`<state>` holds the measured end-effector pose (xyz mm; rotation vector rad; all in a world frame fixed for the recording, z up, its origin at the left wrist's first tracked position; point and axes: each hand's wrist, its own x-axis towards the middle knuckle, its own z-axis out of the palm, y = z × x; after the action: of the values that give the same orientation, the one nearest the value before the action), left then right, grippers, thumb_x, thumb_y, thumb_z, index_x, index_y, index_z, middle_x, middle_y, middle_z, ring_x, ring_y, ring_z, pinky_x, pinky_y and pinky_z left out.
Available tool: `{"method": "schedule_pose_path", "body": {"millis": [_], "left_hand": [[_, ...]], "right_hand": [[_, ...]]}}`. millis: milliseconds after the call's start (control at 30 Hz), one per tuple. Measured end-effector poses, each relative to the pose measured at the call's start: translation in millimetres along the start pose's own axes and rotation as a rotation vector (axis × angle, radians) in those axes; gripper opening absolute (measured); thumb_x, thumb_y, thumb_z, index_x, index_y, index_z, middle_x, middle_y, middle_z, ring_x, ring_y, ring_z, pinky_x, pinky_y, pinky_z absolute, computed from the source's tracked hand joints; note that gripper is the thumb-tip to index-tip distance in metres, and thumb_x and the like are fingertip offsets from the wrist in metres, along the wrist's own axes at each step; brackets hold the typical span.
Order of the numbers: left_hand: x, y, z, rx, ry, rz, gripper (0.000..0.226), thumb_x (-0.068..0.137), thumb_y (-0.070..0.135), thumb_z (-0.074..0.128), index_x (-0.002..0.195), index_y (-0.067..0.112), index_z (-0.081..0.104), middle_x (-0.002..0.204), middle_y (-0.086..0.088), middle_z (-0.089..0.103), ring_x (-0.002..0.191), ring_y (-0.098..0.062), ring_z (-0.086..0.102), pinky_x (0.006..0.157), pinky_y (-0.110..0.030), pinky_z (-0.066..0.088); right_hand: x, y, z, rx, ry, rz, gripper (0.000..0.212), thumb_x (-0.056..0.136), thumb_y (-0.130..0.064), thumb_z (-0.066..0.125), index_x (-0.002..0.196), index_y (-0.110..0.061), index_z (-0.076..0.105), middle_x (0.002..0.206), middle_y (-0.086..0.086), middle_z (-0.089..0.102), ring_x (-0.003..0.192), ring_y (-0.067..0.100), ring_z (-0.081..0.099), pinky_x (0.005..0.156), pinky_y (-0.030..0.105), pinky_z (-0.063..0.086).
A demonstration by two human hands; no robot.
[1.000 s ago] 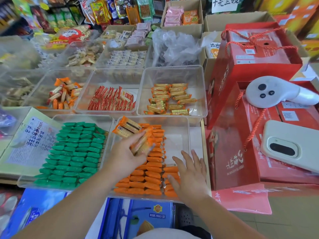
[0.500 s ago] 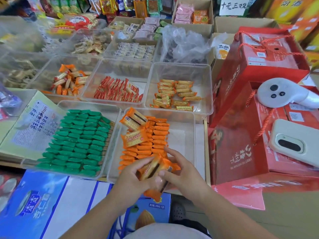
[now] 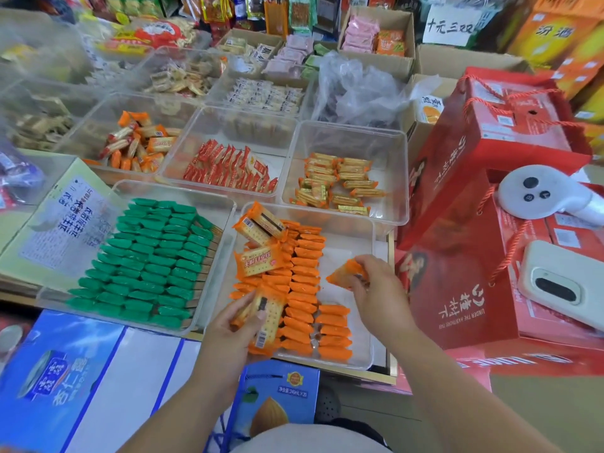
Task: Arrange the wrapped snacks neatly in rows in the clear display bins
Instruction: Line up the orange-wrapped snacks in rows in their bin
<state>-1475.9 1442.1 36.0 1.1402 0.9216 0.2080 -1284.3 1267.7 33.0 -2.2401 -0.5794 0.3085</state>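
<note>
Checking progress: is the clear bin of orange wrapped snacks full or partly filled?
Partly filled. Rows of orange wrapped snacks cover the left and middle of the clear plastic bin; bare floor shows along its right side.

Bright, even light with faint shadows; edges bow outward and the far shelves blur.

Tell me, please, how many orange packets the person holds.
2 visible: one packet gripped in the left hand at the near edge of the bin, another packet pinched in the right hand over its bare floor. The left hand may hide more.
</note>
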Motion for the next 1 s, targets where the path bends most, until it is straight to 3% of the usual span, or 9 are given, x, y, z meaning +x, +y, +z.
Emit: {"method": "schedule_pose_path", "body": {"millis": [167, 333, 433, 533, 600, 667, 700, 833, 1000], "left_hand": [[3, -5, -7, -0.070, -0.005, -0.018, 0.040, 0.092, 0.012, 0.071, 0.119, 0.041, 0.071, 0.111, -0.008, 0.075, 0.086, -0.034, 0.075, 0.059, -0.042, 0.060], [8, -3, -10, -0.118, -0.054, -0.034, 0.047, 0.094, 0.000, 0.063, 0.127, 0.033, 0.066, 0.107, -0.012, 0.076, 0.090, -0.039, 0.074, 0.068, -0.052, 0.062], [12, 1, -8, -0.136, -0.088, -0.036, 0.049, 0.093, -0.002, 0.064, 0.127, 0.033, 0.067, 0.110, -0.011, 0.075, 0.094, -0.039, 0.073, 0.071, -0.058, 0.061], [20, 3, -2, -0.099, -0.097, -0.014, 0.048, 0.090, 0.000, 0.070, 0.124, 0.034, 0.068, 0.110, -0.008, 0.075, 0.093, -0.037, 0.074, 0.069, -0.057, 0.061], [26, 5, 5, -0.060, -0.116, -0.011, 0.048, 0.088, 0.003, 0.074, 0.122, 0.037, 0.069, 0.110, -0.007, 0.076, 0.092, -0.037, 0.074, 0.073, -0.061, 0.060], [30, 6, 14, 0.000, -0.154, 0.003, 0.049, 0.087, 0.008, 0.077, 0.119, 0.044, 0.069, 0.110, -0.005, 0.076, 0.093, -0.033, 0.074, 0.076, -0.058, 0.061], [31, 7, 19, 0.026, -0.172, 0.007, 0.049, 0.087, 0.010, 0.079, 0.118, 0.047, 0.069, 0.110, -0.003, 0.076, 0.093, -0.031, 0.075, 0.075, -0.055, 0.062], [47, 9, 31, 0.053, -0.245, -0.009, 0.041, 0.087, 0.026, 0.080, 0.120, 0.048, 0.068, 0.110, 0.000, 0.076, 0.092, -0.028, 0.075, 0.075, -0.053, 0.062], [50, 9, 30, 0.026, -0.170, -0.013, 0.031, 0.094, 0.024, 0.072, 0.114, 0.048, 0.071, 0.108, 0.006, 0.076, 0.085, -0.029, 0.075, 0.065, -0.039, 0.061]], "right_hand": [[23, 10, 40, -0.640, -0.403, -0.054, 0.031, 0.094, -0.006, 0.050, 0.121, -0.021, 0.055, 0.106, 0.005, 0.057, 0.097, 0.028, 0.059, 0.075, 0.037, 0.050], [30, 8, 58, -0.799, -0.687, -0.012, 0.019, 0.093, -0.009, 0.048, 0.106, -0.018, 0.058, 0.108, 0.009, 0.064, 0.089, 0.026, 0.058, 0.070, 0.033, 0.041], [38, 2, 55, -0.800, -0.707, -0.026, 0.012, 0.095, -0.013, 0.046, 0.093, -0.016, 0.058, 0.107, 0.011, 0.066, 0.087, 0.025, 0.057, 0.072, 0.033, 0.046], [38, -9, 47, -0.504, -0.491, -0.051, 0.028, 0.103, -0.022, 0.042, 0.099, -0.008, 0.066, 0.101, 0.011, 0.068, 0.096, 0.029, 0.063, 0.079, 0.037, 0.050], [32, -25, 41, 0.003, -0.390, 0.136, 0.029, 0.103, -0.038, 0.048, 0.103, -0.018, 0.069, 0.100, 0.001, 0.070, 0.095, 0.019, 0.066, 0.080, 0.038, 0.053], [26, -36, 35, 0.474, -0.488, 0.330, 0.025, 0.093, -0.048, 0.063, 0.109, -0.030, 0.069, 0.105, -0.008, 0.072, 0.095, 0.011, 0.071, 0.076, 0.035, 0.059], [23, -36, 32, 0.558, -0.547, 0.339, 0.028, 0.089, -0.045, 0.071, 0.113, -0.032, 0.068, 0.110, -0.009, 0.072, 0.097, 0.013, 0.072, 0.075, 0.035, 0.060], [31, -30, 22, 0.533, -0.542, 0.308, 0.031, 0.086, -0.015, 0.079, 0.114, -0.022, 0.071, 0.111, 0.003, 0.072, 0.097, 0.021, 0.073, 0.078, 0.038, 0.061], [39, -15, 6, 0.504, -0.303, 0.322, 0.022, 0.088, -0.011, 0.076, 0.106, -0.023, 0.073, 0.101, 0.007, 0.072, 0.085, 0.022, 0.072, 0.069, 0.029, 0.059]]}}
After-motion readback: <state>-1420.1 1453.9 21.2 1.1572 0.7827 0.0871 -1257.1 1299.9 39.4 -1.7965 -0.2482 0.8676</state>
